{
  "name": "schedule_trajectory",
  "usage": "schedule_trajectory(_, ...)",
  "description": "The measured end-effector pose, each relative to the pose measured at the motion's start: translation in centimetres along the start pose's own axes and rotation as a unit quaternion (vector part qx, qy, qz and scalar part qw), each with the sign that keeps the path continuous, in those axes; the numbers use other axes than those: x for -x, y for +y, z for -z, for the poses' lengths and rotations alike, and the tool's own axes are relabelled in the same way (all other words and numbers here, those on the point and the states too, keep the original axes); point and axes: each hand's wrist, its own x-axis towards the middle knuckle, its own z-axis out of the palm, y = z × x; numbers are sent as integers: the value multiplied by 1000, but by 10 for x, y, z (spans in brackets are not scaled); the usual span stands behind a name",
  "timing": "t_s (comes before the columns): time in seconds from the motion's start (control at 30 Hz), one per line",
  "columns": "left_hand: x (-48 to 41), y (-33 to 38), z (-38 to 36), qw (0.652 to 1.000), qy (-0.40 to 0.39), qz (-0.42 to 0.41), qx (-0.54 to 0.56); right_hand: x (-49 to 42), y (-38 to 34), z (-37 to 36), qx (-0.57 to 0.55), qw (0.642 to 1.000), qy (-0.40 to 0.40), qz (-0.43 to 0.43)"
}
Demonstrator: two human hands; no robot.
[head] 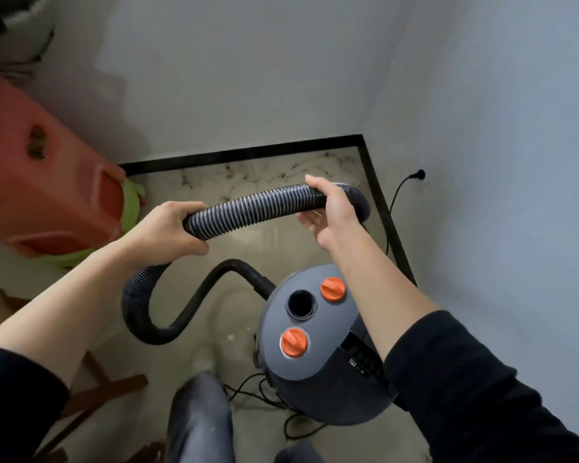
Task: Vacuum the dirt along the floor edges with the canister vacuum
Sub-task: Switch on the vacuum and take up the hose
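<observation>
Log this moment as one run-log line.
left hand: grips hose | right hand: holds hose farther along | canister vacuum: on floor | dirt: along far edge

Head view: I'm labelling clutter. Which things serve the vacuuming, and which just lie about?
Job: hose, held by left hand and right hand; canister vacuum; its cord; dirt by the skirting.
Lying about: orange plastic item; green item beside it; wooden pieces.
</observation>
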Motion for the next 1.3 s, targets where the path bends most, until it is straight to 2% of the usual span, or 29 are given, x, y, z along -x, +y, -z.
schedule_trajectory(0.2, -91, -38, 79, 999, -33, -28, -13, -51, -23, -83, -133, 991, 30, -13)
schedule_trajectory(0.3, -159, -61, 110, 995, -95, -40, -1, -95, -32, -115, -210, 973, 93, -17)
schedule_trajectory(0.4, -217, -87, 136, 982, -180, -49, -37, -134, -34, -135, -268, 945, 185, -26)
schedule_trajectory(0.5, -272, -110, 160, 966, -240, -28, -88, -160, -35, -150, -296, 931, 212, -35)
schedule_trajectory(0.57, -305, -124, 167, 965, -239, -2, -107, -171, -35, -160, -279, 939, 198, -41)
schedule_trajectory(0.67, -341, -140, 161, 973, -183, -9, -142, -179, -33, -171, -253, 949, 186, -35)
schedule_trajectory(0.73, -352, -149, 149, 972, -176, -5, -153, -186, -34, -176, -245, 952, 184, -27)
schedule_trajectory(0.87, -352, -174, 107, 961, -236, 51, -132, -203, -26, -168, -202, 964, 173, -11)
schedule_trajectory(1.03, -344, -188, 57, 931, -331, 99, -119, -217, -7, -144, -124, 979, 162, 2)
schedule_trajectory(1.17, -341, -187, 37, 941, -300, 95, -121, -219, -17, -129, -65, 989, 124, 38)
schedule_trajectory(1.3, -351, -166, 45, 982, -147, 62, -97, -223, -36, -126, -51, 992, 100, 53)
